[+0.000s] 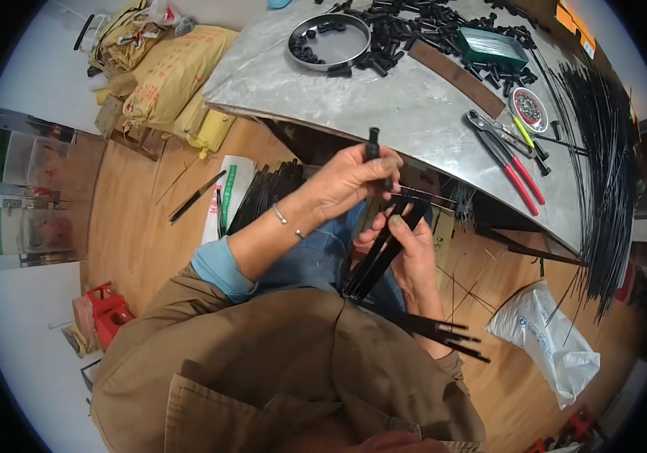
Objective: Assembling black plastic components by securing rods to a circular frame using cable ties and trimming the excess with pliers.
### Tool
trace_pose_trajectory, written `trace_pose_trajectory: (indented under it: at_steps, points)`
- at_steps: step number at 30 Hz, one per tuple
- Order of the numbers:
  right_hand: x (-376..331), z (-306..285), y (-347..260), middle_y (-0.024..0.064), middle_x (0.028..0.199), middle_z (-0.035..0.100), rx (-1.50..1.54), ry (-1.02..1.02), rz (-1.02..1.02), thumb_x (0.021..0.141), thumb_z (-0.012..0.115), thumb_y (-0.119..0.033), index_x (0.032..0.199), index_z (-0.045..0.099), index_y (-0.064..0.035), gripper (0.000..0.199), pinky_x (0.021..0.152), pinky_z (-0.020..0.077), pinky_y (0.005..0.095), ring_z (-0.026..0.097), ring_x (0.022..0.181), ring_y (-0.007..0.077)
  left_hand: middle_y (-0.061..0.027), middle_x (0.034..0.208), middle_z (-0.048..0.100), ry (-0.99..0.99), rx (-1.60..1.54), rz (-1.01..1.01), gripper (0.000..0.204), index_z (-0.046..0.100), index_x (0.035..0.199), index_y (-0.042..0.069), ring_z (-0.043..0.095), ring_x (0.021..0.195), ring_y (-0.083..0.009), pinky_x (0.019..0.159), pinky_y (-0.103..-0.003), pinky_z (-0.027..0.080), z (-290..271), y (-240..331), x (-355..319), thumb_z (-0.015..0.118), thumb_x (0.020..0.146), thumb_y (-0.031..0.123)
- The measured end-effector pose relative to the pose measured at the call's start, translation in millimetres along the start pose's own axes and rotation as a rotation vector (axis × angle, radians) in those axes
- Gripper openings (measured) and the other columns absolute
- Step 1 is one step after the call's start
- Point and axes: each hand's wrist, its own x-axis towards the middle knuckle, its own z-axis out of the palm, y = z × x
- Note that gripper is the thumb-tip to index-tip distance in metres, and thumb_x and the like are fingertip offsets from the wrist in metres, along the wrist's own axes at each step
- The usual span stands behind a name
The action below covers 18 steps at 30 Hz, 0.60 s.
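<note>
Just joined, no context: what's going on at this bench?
A person seated at a metal-topped table is working with both bare hands. The left hand grips a small black cylindrical part, held upright. The right hand holds a bundle of flat black strips over the lap. On the table lie a pile of similar black parts, a round metal tray, red-handled pliers and long black rods.

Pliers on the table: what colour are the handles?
Red handles on the pliers, lying on the metal table; clearest in the head view.
</note>
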Motion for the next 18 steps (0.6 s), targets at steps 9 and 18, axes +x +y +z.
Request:
trace_pose_trajectory:
  at_steps: [9, 18]
  points:
    - [-17, 17, 9, 0.0113, 0.087, 0.063, -0.075, 0.033, -0.077, 0.093, 0.057, -0.014, 0.107, 0.056, -0.0003, 0.019, 0.070, 0.0600, 0.0430, 0.068, 0.078, 0.0256, -0.0027, 0.092, 0.059, 0.007, -0.125, -0.009, 0.020, 0.059, 0.103, 0.006, 0.060, 0.083, -0.0155, 0.070, -0.030, 0.051, 1, -16, -18, 0.066, 0.089, 0.019]
    - [-19, 19, 14, 0.0091, 0.087, 0.060, -0.119, 0.070, -0.079, 0.094, 0.056, -0.016, 0.107, 0.055, -0.0009, 0.020, 0.070, 0.0601, 0.0472, 0.067, 0.077, 0.0225, -0.0017, 0.091, 0.059, 0.000, -0.144, -0.006, 0.022, 0.059, 0.103, 0.006, 0.060, 0.084, -0.0160, 0.072, -0.033, 0.051, 1, -11, -14, 0.069, 0.087, 0.019]
